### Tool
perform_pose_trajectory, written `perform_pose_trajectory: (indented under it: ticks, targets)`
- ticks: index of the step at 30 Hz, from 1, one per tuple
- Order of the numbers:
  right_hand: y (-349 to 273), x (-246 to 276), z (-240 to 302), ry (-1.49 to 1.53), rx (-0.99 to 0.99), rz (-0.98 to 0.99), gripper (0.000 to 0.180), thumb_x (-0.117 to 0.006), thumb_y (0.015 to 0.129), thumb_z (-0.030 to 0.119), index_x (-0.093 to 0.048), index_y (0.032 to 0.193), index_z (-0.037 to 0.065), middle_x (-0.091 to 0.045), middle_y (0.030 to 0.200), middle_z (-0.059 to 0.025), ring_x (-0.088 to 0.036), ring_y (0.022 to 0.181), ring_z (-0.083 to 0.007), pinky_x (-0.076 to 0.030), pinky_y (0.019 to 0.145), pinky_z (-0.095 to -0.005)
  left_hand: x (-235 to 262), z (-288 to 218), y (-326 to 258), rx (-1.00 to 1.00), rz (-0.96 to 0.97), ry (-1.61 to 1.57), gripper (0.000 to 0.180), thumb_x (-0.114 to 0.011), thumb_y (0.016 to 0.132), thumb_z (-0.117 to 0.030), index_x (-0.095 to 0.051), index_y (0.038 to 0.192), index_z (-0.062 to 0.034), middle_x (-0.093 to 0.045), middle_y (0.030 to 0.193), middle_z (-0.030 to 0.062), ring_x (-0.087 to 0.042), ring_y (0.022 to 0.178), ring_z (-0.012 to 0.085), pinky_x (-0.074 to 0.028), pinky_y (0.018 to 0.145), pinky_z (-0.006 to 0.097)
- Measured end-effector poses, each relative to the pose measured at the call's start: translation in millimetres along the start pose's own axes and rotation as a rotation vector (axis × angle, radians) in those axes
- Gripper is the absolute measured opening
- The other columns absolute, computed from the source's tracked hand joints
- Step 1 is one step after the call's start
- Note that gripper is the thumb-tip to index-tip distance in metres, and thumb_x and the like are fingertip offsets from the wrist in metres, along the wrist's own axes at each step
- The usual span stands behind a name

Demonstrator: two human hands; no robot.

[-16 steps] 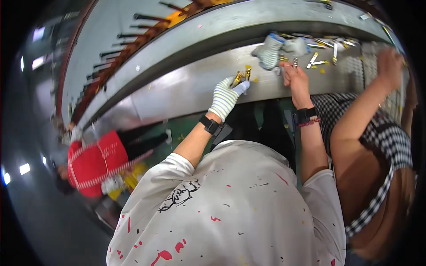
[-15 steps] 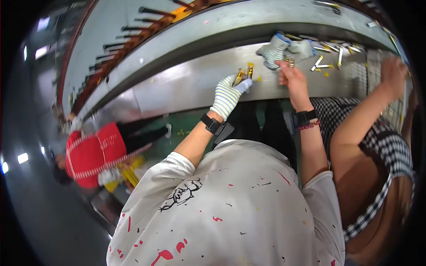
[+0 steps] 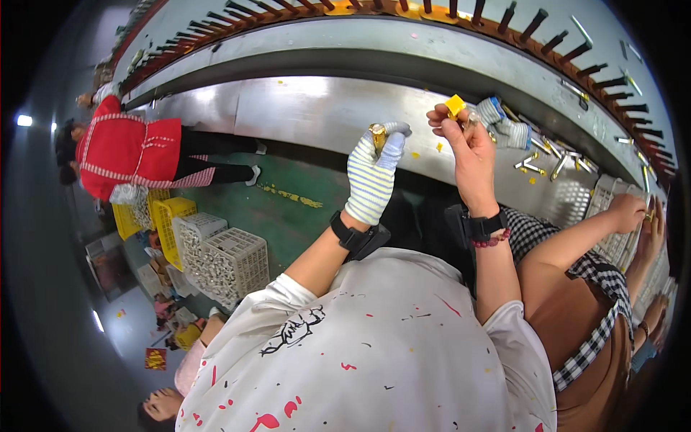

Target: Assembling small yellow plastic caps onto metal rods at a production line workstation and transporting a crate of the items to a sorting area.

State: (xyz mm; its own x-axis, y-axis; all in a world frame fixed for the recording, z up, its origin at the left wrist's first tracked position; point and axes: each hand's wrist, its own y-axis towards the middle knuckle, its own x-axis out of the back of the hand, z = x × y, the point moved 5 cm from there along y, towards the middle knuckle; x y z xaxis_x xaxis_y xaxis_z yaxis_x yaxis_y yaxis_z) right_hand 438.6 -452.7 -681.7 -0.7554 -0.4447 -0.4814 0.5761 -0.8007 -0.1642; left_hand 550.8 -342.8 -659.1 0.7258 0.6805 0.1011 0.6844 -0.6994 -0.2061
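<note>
My left hand [image 3: 371,176], in a white glove with pale stripes, is closed on a shiny gold tube-like piece [image 3: 378,137] that stands up between thumb and fingers. My bare right hand [image 3: 473,164] is raised over the metal bench, pinching a small yellow square [image 3: 455,106] at its fingertips. Something small and glassy-looking also shows by its fingers, partly hidden. Just beyond the right hand lie striped gloves [image 3: 512,134] on the bench. Several slim silver and gold pieces [image 3: 560,165] are scattered beside them, with small yellow scraps nearby.
A row of black-handled rods [image 3: 533,25] lines the far rack. At right, a co-worker's hand [image 3: 625,214] works over a white crate [image 3: 603,237]. Another person in red [image 3: 129,155] stands at the bench's left. Filled white [image 3: 248,252] and yellow baskets [image 3: 173,209] sit on the green floor.
The view has turned. My right hand has come away from the striped gloves and now shows a yellow square. Two gold pieces showed in my left hand before; one shows now.
</note>
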Motion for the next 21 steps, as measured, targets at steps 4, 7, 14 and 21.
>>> perform_pose_trajectory:
  ticks: [4, 7, 14, 21]
  targets:
    - [-10, -44, 18, -0.029, 0.09, 0.151, 0.028, -0.057, 0.09, 0.015, -0.055, 0.112, -0.003, -0.063, 0.104, -0.0091, -0.058, 0.088, -0.0123, -0.046, 0.078, -0.0255, 28, -59, -9, -0.325, -0.043, 0.028, 0.019, -0.06, 0.087, -0.012, -0.06, 0.104, -0.0027, -0.06, 0.107, 0.0052, -0.055, 0.093, 0.0092, -0.045, 0.082, 0.024]
    - [-19, -74, 29, -0.078, 0.111, 0.208, 0.025, -0.061, 0.088, 0.014, -0.059, 0.108, -0.002, -0.062, 0.089, -0.002, -0.05, 0.073, -0.0058, -0.041, 0.066, -0.0196, 51, -95, -19, -0.563, -0.106, 0.189, 0.021, -0.066, 0.08, -0.006, -0.063, 0.101, -0.0044, -0.061, 0.1, 0.0056, -0.058, 0.09, 0.0147, -0.045, 0.081, 0.025]
    - [-38, -118, 39, -0.429, 0.263, 0.366, 0.021, -0.066, 0.084, 0.01, -0.062, 0.1, -0.002, -0.053, 0.078, 0.0044, -0.045, 0.069, -0.0042, -0.037, 0.061, -0.0185, 82, -134, -24, -0.774, 0.056, 0.314, 0.02, -0.067, 0.07, -0.001, -0.068, 0.088, -0.0087, -0.062, 0.088, 0.0055, -0.057, 0.084, 0.0216, -0.047, 0.078, 0.03]
    - [-83, -124, 56, 0.171, -0.095, 0.418, 0.035, -0.066, 0.081, 0.014, -0.053, 0.11, -0.001, -0.056, 0.09, -0.0015, -0.048, 0.071, -0.0077, -0.039, 0.061, -0.023, 46, -135, -31, -0.623, 0.573, -0.244, 0.028, -0.064, 0.082, -0.03, -0.065, 0.086, -0.0019, -0.065, 0.098, 0.0123, -0.053, 0.108, 0.0277, -0.04, 0.093, 0.04]
